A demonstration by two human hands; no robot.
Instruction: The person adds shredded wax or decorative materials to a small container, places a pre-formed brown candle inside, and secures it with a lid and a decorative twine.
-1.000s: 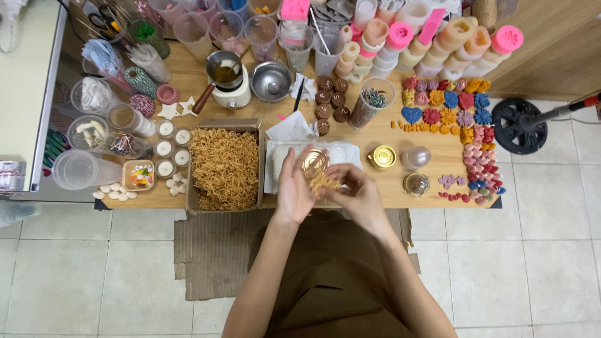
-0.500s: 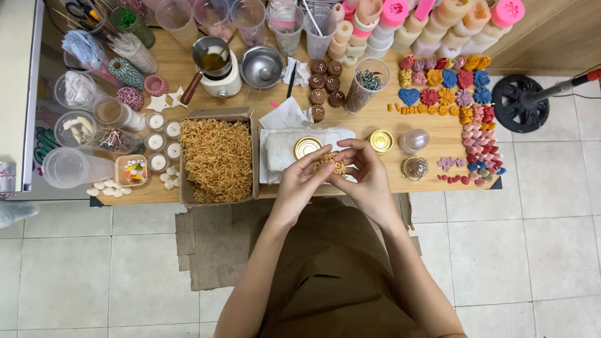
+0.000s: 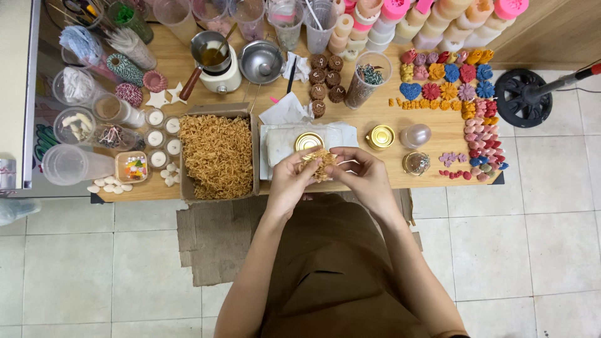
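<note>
Both hands meet over the near edge of the wooden surface (image 3: 375, 119). The left hand (image 3: 289, 177) and right hand (image 3: 365, 174) each pinch a clump of tan shredded filler (image 3: 318, 164) in a closed grip, just below a gold tin (image 3: 308, 141) and beside the filler-filled box (image 3: 216, 156).

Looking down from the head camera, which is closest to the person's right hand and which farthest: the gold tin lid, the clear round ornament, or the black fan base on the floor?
From the right hand:
1. Gold tin lid, just above the hand on the table.
2. Clear round ornament, to its right near the table edge.
3. Black fan base, far right on the floor.
</note>
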